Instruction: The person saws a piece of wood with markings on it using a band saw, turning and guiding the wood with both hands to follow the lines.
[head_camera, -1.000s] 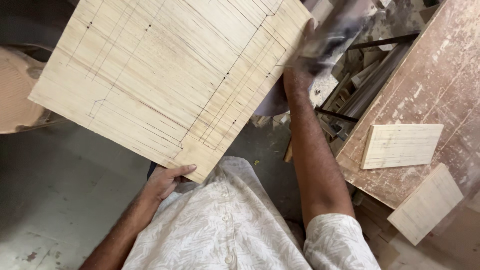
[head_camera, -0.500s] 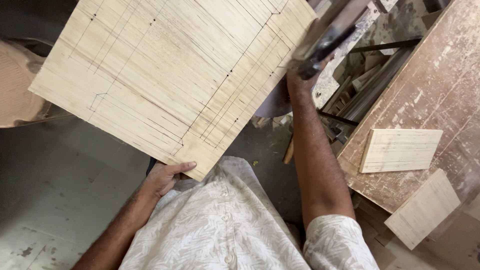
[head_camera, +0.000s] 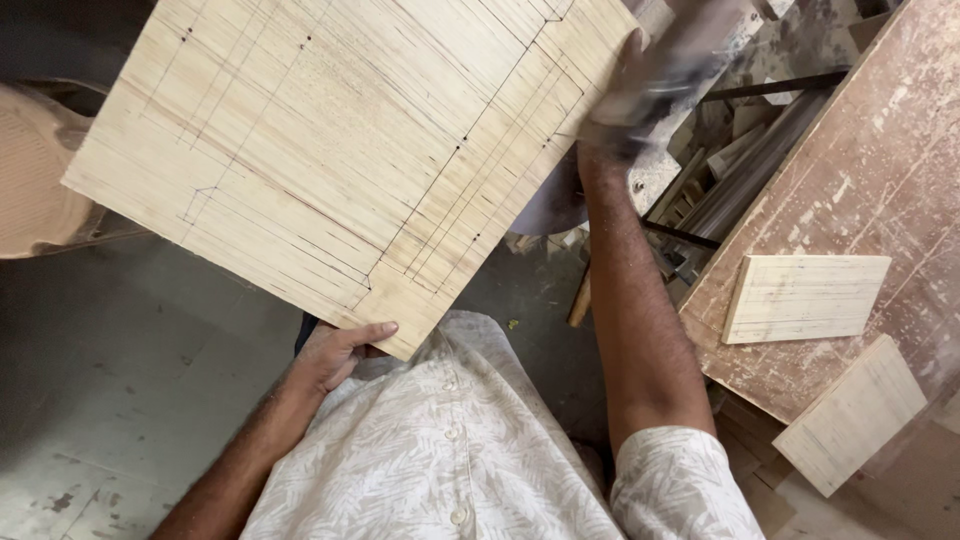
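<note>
A large pale plywood board (head_camera: 340, 150) with pencilled lines and dots fills the upper left of the head view, held tilted in front of me. My left hand (head_camera: 335, 352) grips its near corner from below, thumb along the edge. My right hand (head_camera: 625, 105) is at the board's right edge, blurred by motion, closed around a grey blurred tool (head_camera: 690, 50) whose kind I cannot tell. My patterned shirt shows at the bottom.
A worn wooden workbench (head_camera: 880, 180) stands at the right with two small pale wood pieces (head_camera: 805, 298) (head_camera: 850, 415) on it. Metal bars and scrap offcuts (head_camera: 720, 190) lie between the board and the bench. A grey concrete floor (head_camera: 120, 400) lies below left.
My right hand with the blurred tool has moved up and to the right along the board's right edge. The board and my left hand have hardly shifted.
</note>
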